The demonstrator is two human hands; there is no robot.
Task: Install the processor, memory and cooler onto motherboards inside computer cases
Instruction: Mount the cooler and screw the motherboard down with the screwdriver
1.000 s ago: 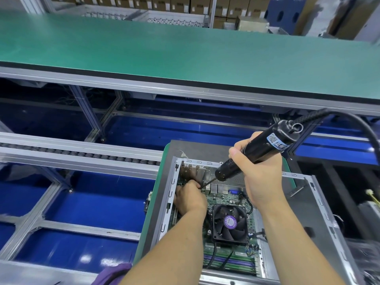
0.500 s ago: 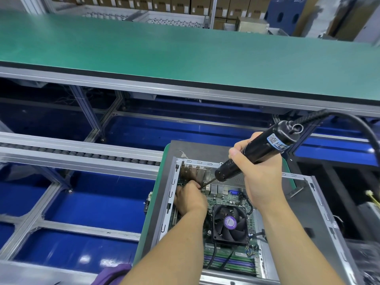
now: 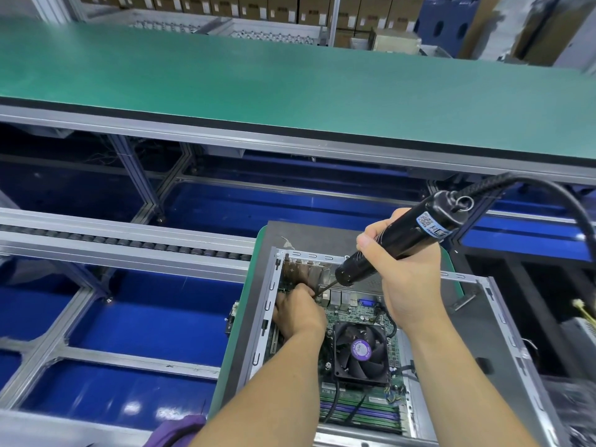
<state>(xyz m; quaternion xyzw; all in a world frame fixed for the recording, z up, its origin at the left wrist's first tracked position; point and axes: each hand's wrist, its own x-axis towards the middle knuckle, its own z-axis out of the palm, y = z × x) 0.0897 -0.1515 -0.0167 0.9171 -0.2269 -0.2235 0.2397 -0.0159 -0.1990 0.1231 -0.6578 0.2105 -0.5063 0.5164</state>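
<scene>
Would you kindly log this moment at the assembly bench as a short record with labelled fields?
Right hand: right hand grips the electric screwdriver, tilted down to the left
Bit: tip meets the left hand's fingers near the far left corner of the motherboard
Left hand: left hand inside the computer case, fingers curled; what they hold is hidden
Cooler: cooler fan sits on the board
Memory: memory sticks lie in the near slots
Screw: not visible
</scene>
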